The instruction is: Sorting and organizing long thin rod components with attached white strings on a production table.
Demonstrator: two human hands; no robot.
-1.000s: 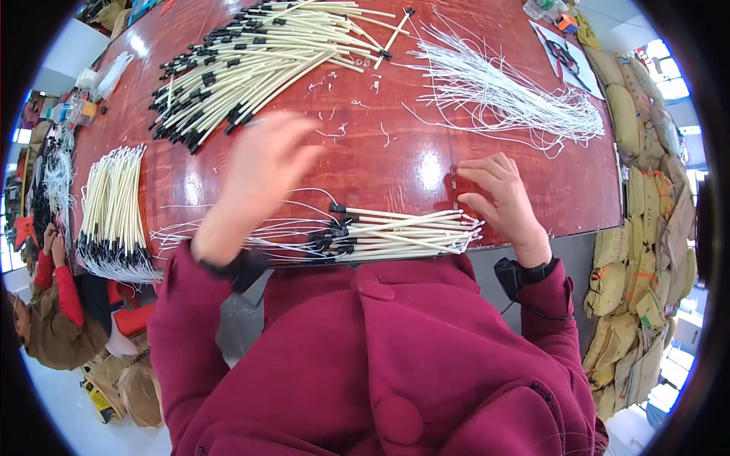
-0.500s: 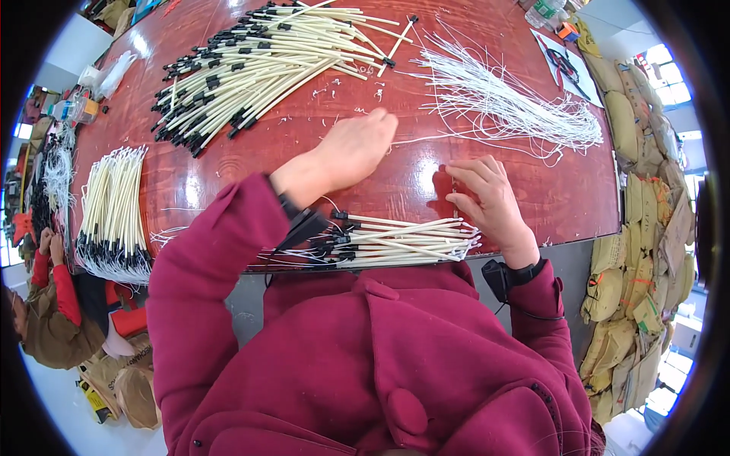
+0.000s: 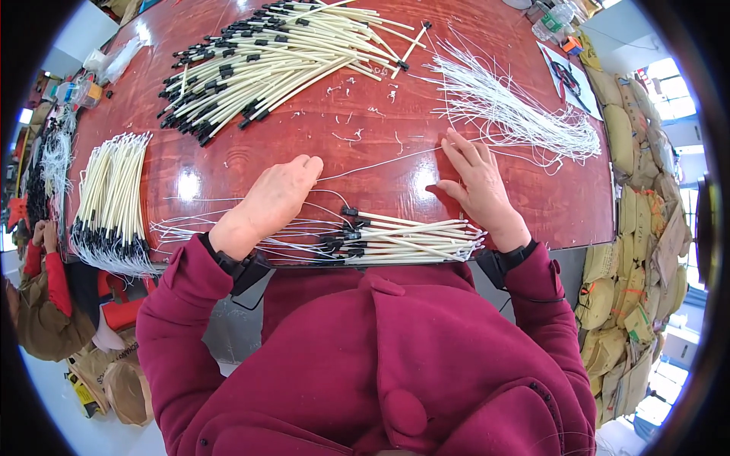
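My left hand (image 3: 275,196) is closed, its fingertips pinching a thin white cord (image 3: 372,165). That cord runs right across the red table to my right hand (image 3: 480,182), which lies open with fingers spread; whether it touches the cord I cannot tell. Just in front of me, at the table's near edge, lies a small bundle of cream-coloured sticks (image 3: 411,242) with black clips at their left ends and white cords trailing left beneath my left hand. Beyond my right hand spreads a loose heap of white cords (image 3: 517,114).
A big pile of cream sticks with black ends (image 3: 281,64) covers the far left-middle of the table (image 3: 205,163). A neat bundle of corded sticks (image 3: 114,190) lies at left. Pliers (image 3: 566,80) rest on white paper at far right. A co-worker's hands (image 3: 44,234) show at far left.
My left hand has drawn back toward me and to the left, stretching the white cord out from the heap. My right hand has shifted slightly left and away from me, its fingers spreading.
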